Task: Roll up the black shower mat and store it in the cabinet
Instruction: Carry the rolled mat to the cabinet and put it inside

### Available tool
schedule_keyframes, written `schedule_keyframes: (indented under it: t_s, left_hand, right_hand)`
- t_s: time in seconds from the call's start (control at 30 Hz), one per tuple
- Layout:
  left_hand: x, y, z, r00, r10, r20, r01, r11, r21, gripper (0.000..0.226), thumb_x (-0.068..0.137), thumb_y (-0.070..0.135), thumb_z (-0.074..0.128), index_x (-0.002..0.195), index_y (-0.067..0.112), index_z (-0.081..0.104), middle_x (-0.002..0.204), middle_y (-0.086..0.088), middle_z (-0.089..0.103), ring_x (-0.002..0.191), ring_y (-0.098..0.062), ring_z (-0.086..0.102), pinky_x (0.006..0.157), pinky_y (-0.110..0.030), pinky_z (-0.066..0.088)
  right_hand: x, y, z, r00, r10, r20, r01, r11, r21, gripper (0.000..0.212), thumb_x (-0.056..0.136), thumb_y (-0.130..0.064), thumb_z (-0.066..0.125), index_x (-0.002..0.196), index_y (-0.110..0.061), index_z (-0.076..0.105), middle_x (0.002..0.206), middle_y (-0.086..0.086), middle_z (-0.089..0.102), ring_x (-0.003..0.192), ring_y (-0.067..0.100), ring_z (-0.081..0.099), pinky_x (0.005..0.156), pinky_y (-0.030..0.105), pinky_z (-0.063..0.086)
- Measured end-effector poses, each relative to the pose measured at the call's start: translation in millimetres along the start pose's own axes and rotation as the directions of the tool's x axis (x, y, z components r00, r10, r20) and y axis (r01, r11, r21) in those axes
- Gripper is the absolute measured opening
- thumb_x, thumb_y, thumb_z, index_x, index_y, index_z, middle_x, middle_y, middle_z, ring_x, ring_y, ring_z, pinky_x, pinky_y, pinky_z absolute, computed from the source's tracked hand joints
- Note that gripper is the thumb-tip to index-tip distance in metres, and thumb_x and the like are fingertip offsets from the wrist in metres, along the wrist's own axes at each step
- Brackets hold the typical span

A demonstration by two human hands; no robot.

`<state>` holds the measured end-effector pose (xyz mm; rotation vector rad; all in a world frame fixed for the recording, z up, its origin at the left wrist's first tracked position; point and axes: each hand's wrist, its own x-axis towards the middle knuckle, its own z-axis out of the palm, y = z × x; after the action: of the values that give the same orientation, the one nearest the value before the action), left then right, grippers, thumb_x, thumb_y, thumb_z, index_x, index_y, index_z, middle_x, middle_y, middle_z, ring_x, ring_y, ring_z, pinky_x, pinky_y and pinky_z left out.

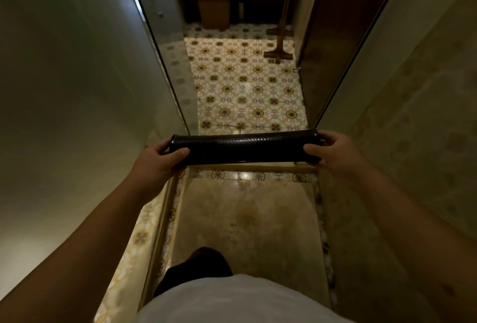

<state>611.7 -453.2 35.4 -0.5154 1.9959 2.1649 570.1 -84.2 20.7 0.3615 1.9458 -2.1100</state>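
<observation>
On the left stands a pale wall, and just beside it a glass door (165,46) runs from near to far. My left hand (157,159) grips the left end of the black shower mat (245,148); the thumb lies on top and the fingers curl behind it. The mat is rolled into a tube and I hold it level in the air in front of me, above the floor threshold. Beyond it lies the patterned tile floor (247,90). Far away I see a brown bin (213,11) and, to its right, a long-handled floor wiper (280,46) leaning on the wall. My right hand (333,149) grips the right end of the mat in the same way.
</observation>
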Motion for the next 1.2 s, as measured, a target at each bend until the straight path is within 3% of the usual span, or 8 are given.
schedule_keyframes:
  t_s: [0.23, 0.4, 0.53, 0.63, 0.83, 0.97, 1.2]
  left_hand:
    - [99.3, 10.6, 6.2, 1.000, 0.014, 0.004, -0.014, 1.000, -0.008, 0.034, 0.085, 0.007, 0.067, 0.118, 0.014, 0.065, 0.110, -0.009, 0.066, 0.096, -0.020, 0.068, 0.078, -0.029, 0.058]
    - [203.6, 28.8, 3.9, 0.998, 0.039, 0.039, -0.039, 0.999, 0.007, 0.030, 0.080, 0.013, 0.073, 0.107, 0.028, 0.069, 0.109, -0.002, 0.069, 0.096, -0.017, 0.069, 0.074, -0.025, 0.056]
    - [278.0, 56.9, 1.3, 0.998, 0.025, 0.065, -0.027, 0.999, 0.028, 0.025, 0.082, 0.013, 0.072, 0.102, 0.027, 0.071, 0.103, -0.004, 0.070, 0.094, -0.019, 0.069, 0.075, -0.029, 0.055]
    - [323.9, 78.1, 1.3, 0.999, 0.023, 0.041, -0.024, 0.999, 0.029, 0.023, 0.082, 0.011, 0.071, 0.101, 0.024, 0.070, 0.098, -0.004, 0.069, 0.090, -0.017, 0.068, 0.069, -0.024, 0.055]
    - [413.7, 107.3, 14.3, 0.998, 0.035, 0.049, -0.037, 0.998, 0.044, 0.021, 0.086, 0.012, 0.068, 0.103, 0.024, 0.069, 0.103, -0.006, 0.069, 0.095, -0.018, 0.067, 0.075, -0.028, 0.056]
    - [484.8, 125.6, 36.4, 0.999, 0.030, 0.010, -0.031, 0.998, 0.045, 0.019, 0.086, 0.014, 0.068, 0.098, 0.028, 0.070, 0.099, -0.001, 0.070, 0.092, -0.014, 0.068, 0.076, -0.028, 0.055]
    - [625.6, 175.5, 76.4, 0.999, 0.018, -0.049, -0.015, 0.998, 0.063, 0.020, 0.087, 0.015, 0.068, 0.098, 0.031, 0.072, 0.099, 0.002, 0.071, 0.093, -0.014, 0.067, 0.073, -0.026, 0.054]
  right_hand:
    - [88.8, -6.9, -5.1, 0.999, 0.032, -0.009, -0.032, 0.999, -0.021, 0.063, 0.058, -0.014, 0.082, 0.117, -0.011, 0.062, 0.115, 0.015, 0.065, 0.088, 0.024, 0.072, 0.066, 0.030, 0.058]
    - [172.7, -18.3, 8.7, 0.996, 0.043, -0.076, -0.042, 0.999, 0.014, 0.072, 0.059, -0.011, 0.081, 0.127, -0.005, 0.057, 0.116, 0.012, 0.065, 0.089, 0.023, 0.072, 0.065, 0.027, 0.058]
    - [233.8, -43.3, 25.9, 0.992, 0.076, -0.105, -0.074, 0.997, 0.026, 0.042, 0.072, 0.000, 0.075, 0.110, -0.014, 0.064, 0.113, 0.010, 0.064, 0.090, 0.021, 0.069, 0.064, 0.026, 0.058]
    - [275.1, -66.3, 38.2, 0.993, 0.071, -0.097, -0.070, 0.998, 0.009, 0.034, 0.077, 0.000, 0.074, 0.101, -0.023, 0.066, 0.109, 0.006, 0.065, 0.089, 0.019, 0.070, 0.064, 0.026, 0.058]
    - [371.8, -98.3, 41.0, 0.993, 0.079, -0.087, -0.077, 0.997, 0.024, 0.032, 0.076, -0.004, 0.074, 0.104, -0.018, 0.068, 0.111, 0.008, 0.066, 0.099, 0.025, 0.068, 0.069, 0.029, 0.058]
    - [456.5, -116.3, 31.1, 0.994, 0.094, -0.049, -0.092, 0.994, 0.052, 0.051, 0.071, -0.007, 0.078, 0.120, -0.011, 0.064, 0.117, 0.011, 0.065, 0.100, 0.025, 0.069, 0.074, 0.032, 0.058]
    - [627.0, -178.8, 19.2, 0.992, 0.128, 0.007, -0.129, 0.992, 0.008, 0.052, 0.075, -0.005, 0.077, 0.124, -0.011, 0.061, 0.118, 0.009, 0.063, 0.098, 0.024, 0.069, 0.071, 0.029, 0.057]
